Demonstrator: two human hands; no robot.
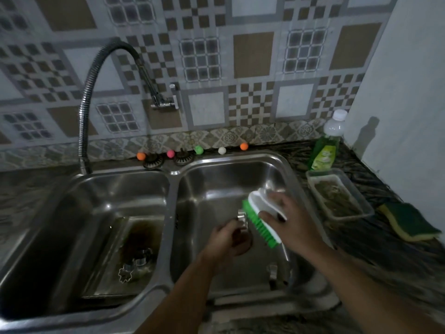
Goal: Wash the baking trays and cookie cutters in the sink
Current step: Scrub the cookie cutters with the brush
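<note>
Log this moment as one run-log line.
step: scrubbing | left hand: holds metal cookie cutter | right hand: grips green scrub brush on cutter | place: right basin | waiting: tray, left basin

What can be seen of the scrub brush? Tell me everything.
The scrub brush has a white plastic body with bright green bristles. The right hand grips its back, tilting it over the right sink basin, bristles facing left against a small shiny metal cookie cutter held by the left hand.
</note>
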